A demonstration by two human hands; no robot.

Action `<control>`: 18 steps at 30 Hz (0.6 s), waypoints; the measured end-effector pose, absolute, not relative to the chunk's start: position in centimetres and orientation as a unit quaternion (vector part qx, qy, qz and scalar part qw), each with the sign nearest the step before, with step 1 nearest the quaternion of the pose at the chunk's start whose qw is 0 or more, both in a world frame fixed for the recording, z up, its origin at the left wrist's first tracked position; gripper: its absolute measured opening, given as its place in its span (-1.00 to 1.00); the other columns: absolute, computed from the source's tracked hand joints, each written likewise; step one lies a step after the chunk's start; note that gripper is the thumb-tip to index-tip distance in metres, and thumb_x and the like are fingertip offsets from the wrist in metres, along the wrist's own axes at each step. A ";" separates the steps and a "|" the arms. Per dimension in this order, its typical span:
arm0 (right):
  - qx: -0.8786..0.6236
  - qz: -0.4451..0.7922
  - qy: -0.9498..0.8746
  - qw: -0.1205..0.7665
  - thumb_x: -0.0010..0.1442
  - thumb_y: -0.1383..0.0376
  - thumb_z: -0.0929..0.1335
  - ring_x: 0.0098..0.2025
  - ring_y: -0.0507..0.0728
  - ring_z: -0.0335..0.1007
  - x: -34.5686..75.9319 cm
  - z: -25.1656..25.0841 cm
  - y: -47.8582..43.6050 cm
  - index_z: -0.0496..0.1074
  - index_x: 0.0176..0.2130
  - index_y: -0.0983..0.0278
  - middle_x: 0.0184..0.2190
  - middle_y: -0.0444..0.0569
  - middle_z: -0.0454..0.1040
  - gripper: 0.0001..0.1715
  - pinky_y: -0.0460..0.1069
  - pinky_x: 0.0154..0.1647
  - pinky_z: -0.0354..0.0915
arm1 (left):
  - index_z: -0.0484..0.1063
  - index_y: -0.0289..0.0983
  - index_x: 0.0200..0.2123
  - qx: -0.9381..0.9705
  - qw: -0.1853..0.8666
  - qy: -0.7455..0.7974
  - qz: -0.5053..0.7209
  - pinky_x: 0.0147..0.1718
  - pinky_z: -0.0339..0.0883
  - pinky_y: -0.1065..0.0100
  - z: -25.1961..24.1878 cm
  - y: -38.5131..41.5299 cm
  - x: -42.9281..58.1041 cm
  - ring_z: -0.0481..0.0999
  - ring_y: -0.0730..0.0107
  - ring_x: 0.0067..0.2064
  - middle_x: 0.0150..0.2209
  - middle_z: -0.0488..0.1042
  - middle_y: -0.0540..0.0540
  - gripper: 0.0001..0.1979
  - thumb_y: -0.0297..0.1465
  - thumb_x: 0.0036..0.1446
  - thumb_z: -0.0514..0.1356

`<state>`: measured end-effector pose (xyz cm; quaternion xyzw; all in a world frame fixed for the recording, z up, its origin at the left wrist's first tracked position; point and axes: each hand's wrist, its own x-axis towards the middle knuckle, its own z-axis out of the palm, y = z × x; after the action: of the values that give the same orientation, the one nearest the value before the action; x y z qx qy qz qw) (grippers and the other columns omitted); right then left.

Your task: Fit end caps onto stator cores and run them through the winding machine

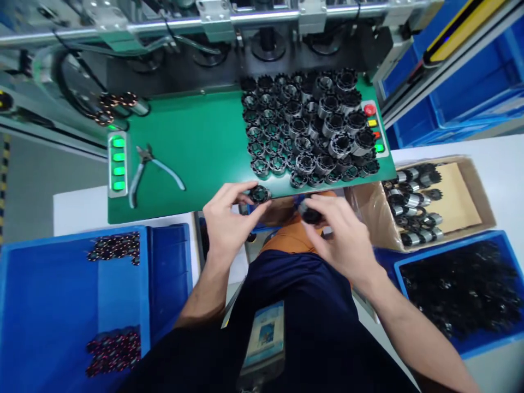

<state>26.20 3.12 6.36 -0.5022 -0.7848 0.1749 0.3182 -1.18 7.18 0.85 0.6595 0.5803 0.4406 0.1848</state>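
Note:
My left hand (227, 218) pinches a stator core (259, 194) with a black toothed rim at the front edge of the green work plate (196, 136). My right hand (341, 229) is closed around a second small dark cylinder (310, 213), somewhat blurred, that looks like a stator core too; the fingers cover part of it. The two pieces are apart. Just beyond my hands, many stator cores (303, 144) with black toothed ends stand close together on the plate, some stacked on others.
Pliers (148, 166) lie on the plate's left part, beside lit green buttons (118, 158). Copper-wound stators (139, 106) sit at the back left. On the right are a cardboard box (487, 202) of cores and a blue bin (505, 240) of black parts. Another blue bin (45, 305) stands left.

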 end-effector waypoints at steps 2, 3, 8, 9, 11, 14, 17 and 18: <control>-0.497 0.185 -0.803 0.272 0.65 0.38 0.42 0.28 0.29 0.82 23.2 5.3 5.4 0.57 0.42 0.17 0.30 0.17 0.71 -0.55 0.12 0.17 0.87 | 0.82 -0.16 0.15 0.664 0.186 0.576 0.439 -0.14 0.66 0.31 0.5 8.1 -1.2 0.71 0.36 -0.25 -0.18 0.71 0.03 -0.54 -0.47 0.21 0.70; -0.503 0.187 -0.806 0.248 0.65 0.37 0.40 0.25 0.30 0.83 22.2 4.7 6.4 0.57 0.41 0.18 0.30 0.18 0.69 -0.56 0.13 0.14 0.87 | 0.82 -0.16 0.15 0.663 0.190 0.576 0.439 -0.15 0.66 0.32 0.3 8.4 -1.2 0.71 0.37 -0.26 -0.18 0.71 0.04 -0.53 -0.49 0.19 0.71; -0.544 0.170 -0.792 0.220 0.69 0.34 0.35 0.07 0.27 0.83 20.2 2.6 9.1 0.55 0.49 0.17 0.35 0.22 0.59 -0.50 0.10 -0.12 0.85 | 0.78 -0.16 0.15 0.637 0.233 0.571 0.462 -0.18 0.72 0.37 -0.2 8.8 -0.7 0.77 0.42 -0.27 -0.07 0.74 0.02 -0.51 -0.52 0.20 0.71; -0.551 0.166 -0.785 0.229 0.71 0.34 0.35 0.05 0.25 0.82 20.0 2.3 9.2 0.57 0.48 0.13 0.35 0.21 0.58 -0.51 0.07 -0.15 0.83 | 0.76 -0.16 0.16 0.629 0.243 0.569 0.470 -0.16 0.73 0.38 -0.3 8.9 -0.5 0.79 0.43 -0.25 -0.02 0.75 0.00 -0.51 -0.53 0.22 0.70; -0.560 0.163 -0.772 0.252 0.73 0.35 0.35 0.01 0.20 0.80 19.8 1.7 9.0 0.62 0.42 0.09 0.33 0.16 0.59 -0.56 0.01 -0.18 0.80 | 0.72 -0.17 0.18 0.616 0.255 0.566 0.485 -0.13 0.76 0.39 -0.4 9.1 -0.3 0.82 0.43 -0.21 0.06 0.75 -0.03 -0.52 -0.54 0.25 0.67; -0.559 0.173 -0.762 0.278 0.73 0.38 0.35 0.04 0.17 0.81 19.5 0.9 8.2 0.67 0.32 0.13 0.32 0.16 0.61 -0.62 0.03 -0.01 0.83 | 0.70 -0.16 0.19 0.608 0.264 0.567 0.489 -0.11 0.79 0.36 -0.6 9.3 -0.3 0.82 0.41 -0.18 0.09 0.74 -0.04 -0.55 -0.48 0.30 0.63; -0.541 0.188 -0.769 0.283 0.74 0.36 0.34 0.14 0.18 0.82 20.0 0.9 6.5 0.71 0.27 0.14 0.40 0.18 0.62 -0.64 0.08 0.25 0.82 | 0.67 -0.08 0.25 0.616 0.232 0.585 0.473 -0.12 0.80 0.18 -0.6 8.2 -1.4 0.80 0.26 -0.13 0.09 0.70 -0.07 -0.53 -0.34 0.33 0.62; -0.533 0.195 -0.774 0.280 0.74 0.33 0.36 0.18 0.17 0.83 20.6 1.0 5.8 0.72 0.26 0.12 0.41 0.15 0.63 -0.66 0.06 0.30 0.80 | 0.64 -0.01 0.31 0.627 0.218 0.589 0.460 -0.13 0.78 0.09 -0.7 7.7 -2.0 0.79 0.16 -0.10 0.08 0.68 -0.09 -0.47 -0.31 0.33 0.62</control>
<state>20.63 5.75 0.99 -0.5334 -0.7742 0.1950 0.2796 -1.96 7.69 -0.72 0.6268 0.5895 0.4605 0.2183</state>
